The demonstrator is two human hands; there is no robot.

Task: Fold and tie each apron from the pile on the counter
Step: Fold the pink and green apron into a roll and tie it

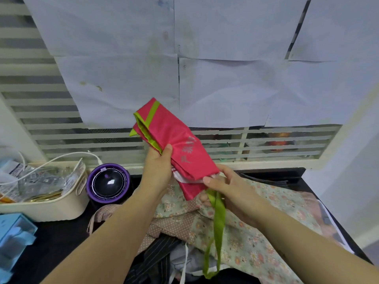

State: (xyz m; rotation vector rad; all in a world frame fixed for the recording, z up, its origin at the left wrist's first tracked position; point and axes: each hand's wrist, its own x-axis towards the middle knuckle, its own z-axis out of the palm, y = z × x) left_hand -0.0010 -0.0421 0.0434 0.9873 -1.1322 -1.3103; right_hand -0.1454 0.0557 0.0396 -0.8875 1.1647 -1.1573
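— Where is the pink apron (180, 148)?

— Up in the air, above the counter (51, 242), folded into a long narrow bundle. It tilts, with its green-edged top end towards the upper left and its lower end down to the right. Pale lettering runs along its face.

— Who has hold of it?

— Both hands. The left hand (158, 171) grips the middle of the bundle, thumb pressed on the front and fingers curled round behind. The right hand (227, 187) pinches the lower end, thumb on top and fingers closed beneath.

— And the ties?

— A green strap (217, 222) drops from under the right thumb and hangs in a loose loop in front of the pile (246, 232).

— What is in the pile?

— Crumpled aprons lie on the counter under the hands: a pale floral one on top, a pink dotted one (174, 224) beneath it, and dark striped cloth (155, 257) nearest the camera.

— Anything else about?

— On the left stands a cream basket (51, 208) full of packets, with a white cable (61, 158) across it. Just beside it is a round purple gadget (108, 182), and a blue box (14, 234) sits at the edge. Sheets of paper (205, 68) cover the louvred window behind.
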